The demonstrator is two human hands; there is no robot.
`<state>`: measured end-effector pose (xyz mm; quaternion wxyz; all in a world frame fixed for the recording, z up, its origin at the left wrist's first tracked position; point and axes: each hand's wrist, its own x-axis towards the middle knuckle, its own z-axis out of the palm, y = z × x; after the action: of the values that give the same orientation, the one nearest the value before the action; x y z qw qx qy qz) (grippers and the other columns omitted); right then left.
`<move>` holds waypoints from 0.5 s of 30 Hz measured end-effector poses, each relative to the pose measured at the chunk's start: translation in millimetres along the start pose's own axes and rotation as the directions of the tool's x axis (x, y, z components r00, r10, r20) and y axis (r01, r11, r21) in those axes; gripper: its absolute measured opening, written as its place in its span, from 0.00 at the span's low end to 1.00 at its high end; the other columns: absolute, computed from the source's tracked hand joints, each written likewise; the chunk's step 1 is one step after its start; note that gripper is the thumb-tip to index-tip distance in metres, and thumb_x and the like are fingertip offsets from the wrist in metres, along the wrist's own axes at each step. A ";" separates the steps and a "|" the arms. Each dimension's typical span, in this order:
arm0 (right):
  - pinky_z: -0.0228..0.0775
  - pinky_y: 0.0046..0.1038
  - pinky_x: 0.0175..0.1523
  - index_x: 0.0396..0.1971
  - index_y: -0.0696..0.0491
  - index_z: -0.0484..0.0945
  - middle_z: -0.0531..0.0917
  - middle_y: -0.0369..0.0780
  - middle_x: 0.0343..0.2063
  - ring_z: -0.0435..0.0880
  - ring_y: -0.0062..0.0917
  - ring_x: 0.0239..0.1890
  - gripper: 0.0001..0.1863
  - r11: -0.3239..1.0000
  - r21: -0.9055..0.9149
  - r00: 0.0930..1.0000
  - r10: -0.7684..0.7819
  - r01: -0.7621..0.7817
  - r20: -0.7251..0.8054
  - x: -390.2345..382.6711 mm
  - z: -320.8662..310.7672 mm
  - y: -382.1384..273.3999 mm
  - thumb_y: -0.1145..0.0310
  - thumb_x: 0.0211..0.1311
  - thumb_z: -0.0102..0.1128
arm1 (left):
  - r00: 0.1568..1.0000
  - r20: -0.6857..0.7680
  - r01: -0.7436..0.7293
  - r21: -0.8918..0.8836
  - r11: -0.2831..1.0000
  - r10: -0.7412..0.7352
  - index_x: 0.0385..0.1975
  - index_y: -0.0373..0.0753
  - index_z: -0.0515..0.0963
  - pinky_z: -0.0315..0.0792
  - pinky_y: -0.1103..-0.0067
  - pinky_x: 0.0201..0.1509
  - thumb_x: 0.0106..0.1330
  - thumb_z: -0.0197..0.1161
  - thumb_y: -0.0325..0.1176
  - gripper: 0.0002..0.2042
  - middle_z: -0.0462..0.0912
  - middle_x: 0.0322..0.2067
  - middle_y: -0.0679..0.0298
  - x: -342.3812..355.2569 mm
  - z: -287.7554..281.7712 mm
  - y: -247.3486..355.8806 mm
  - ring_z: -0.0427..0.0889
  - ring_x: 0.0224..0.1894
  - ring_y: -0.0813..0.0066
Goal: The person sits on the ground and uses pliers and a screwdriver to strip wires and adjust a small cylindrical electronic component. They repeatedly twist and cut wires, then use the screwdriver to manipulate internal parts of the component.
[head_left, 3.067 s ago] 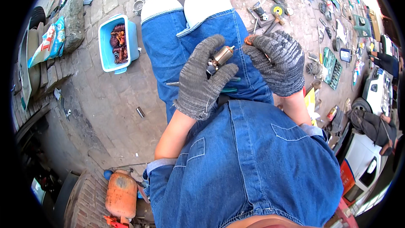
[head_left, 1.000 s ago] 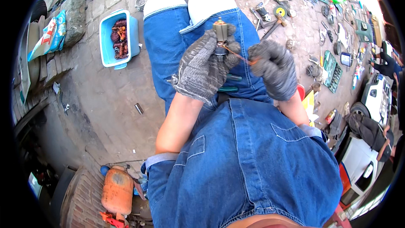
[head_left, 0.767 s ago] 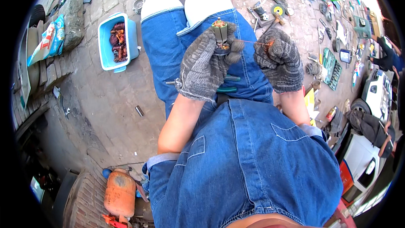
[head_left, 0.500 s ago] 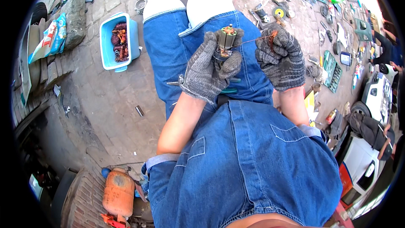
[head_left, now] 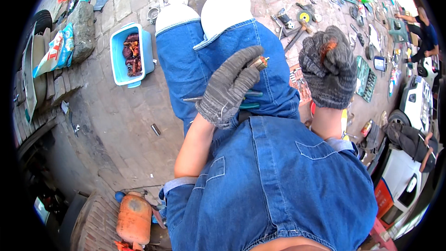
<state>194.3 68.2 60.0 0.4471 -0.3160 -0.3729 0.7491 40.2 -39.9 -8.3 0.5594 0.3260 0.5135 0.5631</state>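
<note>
Uneven grey paving (head_left: 121,125) spreads around me outdoors, with white cars (head_left: 416,97) and a co-worker (head_left: 426,30) off at the far right. Over my denim lap (head_left: 183,60), my gloved left hand (head_left: 231,81) is curled around a small motor armature (head_left: 259,63), its tip poking out between thumb and forefinger, probably so that end stays exposed. My gloved right hand (head_left: 329,67), raised well apart from it, is clenched on a reddish copper wire tangle (head_left: 329,46), bunched perhaps to keep it from slipping; I cannot tell whether any strand links it to the armature. Green-handled pliers (head_left: 251,105) lie across my lap, partly under my left hand, presumably to stay within reach. Beside my left leg, a light-blue plastic tub (head_left: 116,60) holds copper windings (head_left: 133,56), likely to keep them off the ground. A short metal cylinder (head_left: 155,129) lies loose nearby. Past my right leg are a hammer (head_left: 297,36) and a green socket case (head_left: 366,79); behind me to the left stands an orange gas cylinder (head_left: 134,218).
</note>
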 end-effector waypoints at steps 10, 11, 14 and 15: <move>0.70 0.29 0.36 0.27 0.57 0.77 0.80 0.39 0.26 0.78 0.29 0.26 0.13 0.743 -0.515 0.748 0.030 0.427 0.663 -33.8 -7.1 12.6 0.71 0.41 0.71 | 0.942 -0.335 -0.164 -0.529 0.832 -0.028 0.49 0.32 0.70 0.71 0.83 0.33 0.66 0.54 0.34 0.16 0.76 0.33 0.63 0.8 5.5 11.5 0.75 0.31 0.79; 0.70 0.29 0.36 0.26 0.57 0.77 0.80 0.39 0.26 0.79 0.29 0.26 0.13 0.697 -0.536 0.731 0.024 0.477 0.682 -35.5 -8.5 14.6 0.72 0.40 0.71 | 0.939 -0.344 -0.195 -0.558 0.807 -0.011 0.49 0.31 0.70 0.71 0.81 0.34 0.65 0.55 0.35 0.17 0.77 0.34 0.62 0.1 3.8 9.6 0.75 0.32 0.77; 0.69 0.27 0.32 0.28 0.57 0.77 0.80 0.38 0.26 0.79 0.28 0.27 0.13 0.760 -0.552 0.773 0.105 0.344 0.626 -39.2 -10.1 9.0 0.72 0.41 0.70 | 0.922 -0.387 -0.258 -0.587 0.768 0.015 0.49 0.31 0.70 0.72 0.81 0.35 0.63 0.57 0.35 0.18 0.77 0.35 0.61 -4.0 4.8 12.8 0.76 0.32 0.77; 0.67 0.25 0.28 0.27 0.56 0.76 0.78 0.37 0.23 0.77 0.26 0.24 0.11 0.692 -0.522 0.739 -0.024 0.498 0.674 -38.8 -11.5 13.3 0.73 0.43 0.68 | 0.904 -0.425 -0.288 -0.544 0.788 0.038 0.49 0.31 0.70 0.72 0.81 0.35 0.63 0.58 0.35 0.18 0.77 0.35 0.61 -4.8 7.9 12.5 0.76 0.32 0.77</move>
<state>213.4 31.9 48.3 0.2612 -0.1310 -0.7862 0.5445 44.7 -40.9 6.4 0.4667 0.0586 0.3811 0.7959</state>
